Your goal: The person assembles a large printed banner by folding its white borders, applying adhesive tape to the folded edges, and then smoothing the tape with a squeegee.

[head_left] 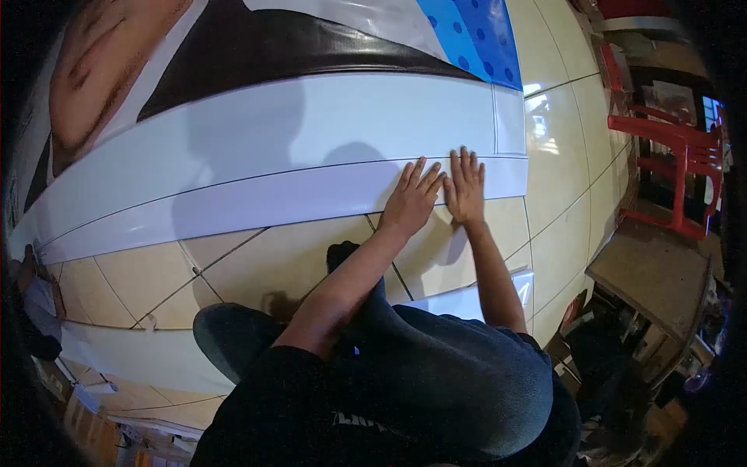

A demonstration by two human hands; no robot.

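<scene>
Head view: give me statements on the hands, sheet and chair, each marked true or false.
1. The left hand and right hand both touch the white strip along the printed sheet. True.
2. The right hand grips a tool. False: it lies flat, with nothing visible in it.
3. The red chair is at the picture's left. False: the red chair is at the right.
4. The printed sheet lies on a tiled floor. True.
5. The dotted patch is red. False: the dotted patch is blue.
</scene>
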